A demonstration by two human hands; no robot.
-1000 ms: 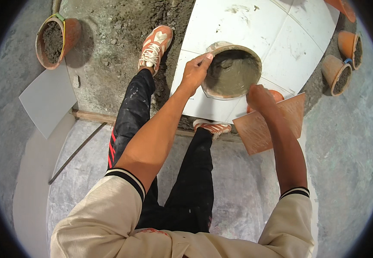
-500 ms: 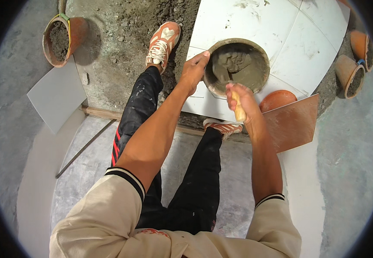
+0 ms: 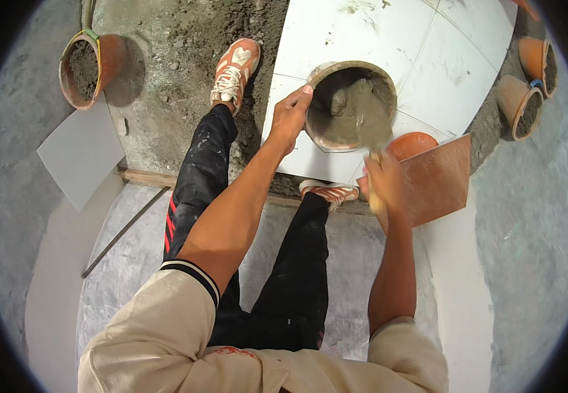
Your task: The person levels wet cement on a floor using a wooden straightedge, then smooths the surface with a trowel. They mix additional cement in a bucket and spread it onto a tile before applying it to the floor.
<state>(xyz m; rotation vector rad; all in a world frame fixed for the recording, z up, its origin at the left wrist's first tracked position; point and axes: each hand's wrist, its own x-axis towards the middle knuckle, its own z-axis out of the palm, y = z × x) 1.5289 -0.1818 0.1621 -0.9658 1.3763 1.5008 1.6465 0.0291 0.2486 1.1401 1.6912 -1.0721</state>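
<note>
Holding mortar (image 3: 338, 131), the bucket (image 3: 321, 92) stands on white tiles (image 3: 336, 39). The left grip (image 3: 289, 119) clasps the bucket's left rim. The right grip (image 3: 387, 177), blurred, is clenched around the pale handle of a tool (image 3: 376, 202) just nearside of the bucket; mortar covers the tool's head. Nearer and right of the bucket are a round orange thing (image 3: 415, 142) and a brown tile (image 3: 435, 183); farther right, two pails (image 3: 513, 98); well left, a grey tile (image 3: 81, 157).
</note>
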